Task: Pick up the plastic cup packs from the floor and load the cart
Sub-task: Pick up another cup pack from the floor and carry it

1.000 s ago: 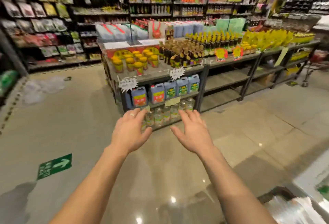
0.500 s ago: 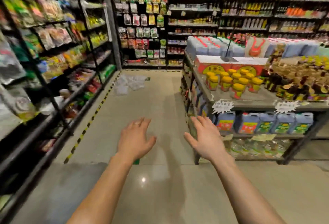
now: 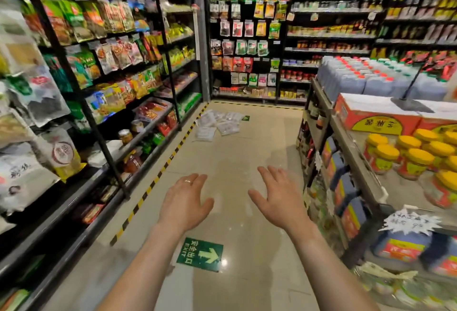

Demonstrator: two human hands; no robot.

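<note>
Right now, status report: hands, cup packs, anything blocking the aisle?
Left hand and right hand open, holding nothing. Cup packs piled on floor at far end of aisle, out of reach. Floor between looks unobstructed.

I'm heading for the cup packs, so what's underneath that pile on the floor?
The cup packs lie overlapping on bare beige floor tile, beside a small green floor sticker. Anything beneath the packs is covered.

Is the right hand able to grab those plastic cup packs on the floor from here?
Probably not yet. The right hand is open and empty, and the plastic cup packs lie far down the aisle. The floor between looks clear, so walking closer should do.
</note>
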